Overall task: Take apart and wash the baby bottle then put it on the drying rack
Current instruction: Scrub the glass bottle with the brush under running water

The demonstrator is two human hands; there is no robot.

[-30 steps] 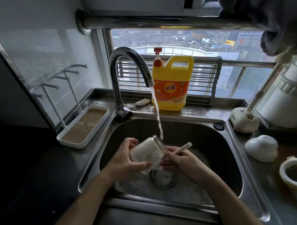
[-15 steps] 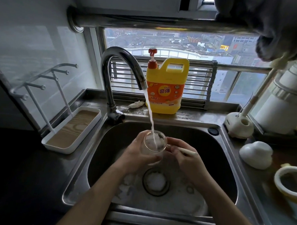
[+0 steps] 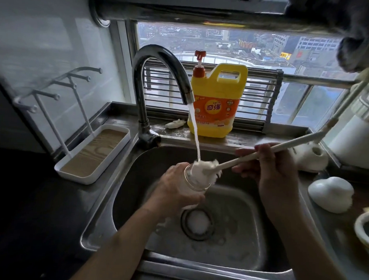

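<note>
Your left hand (image 3: 173,187) curls round the bottle (image 3: 198,185), your right hand (image 3: 270,170) at two o'clock pinches the brush (image 3: 231,163), head maybe inside.

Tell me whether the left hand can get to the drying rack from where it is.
Probably yes. The left hand grips the bottle over the sink, and the drying rack stands on the counter on that same side, with nothing between; the faucet rises further back.

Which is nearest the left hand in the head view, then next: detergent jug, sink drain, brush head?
1. brush head, at the mouth of the bottle that the left hand holds.
2. sink drain, just below the hand.
3. detergent jug, farthest back, upright.
</note>
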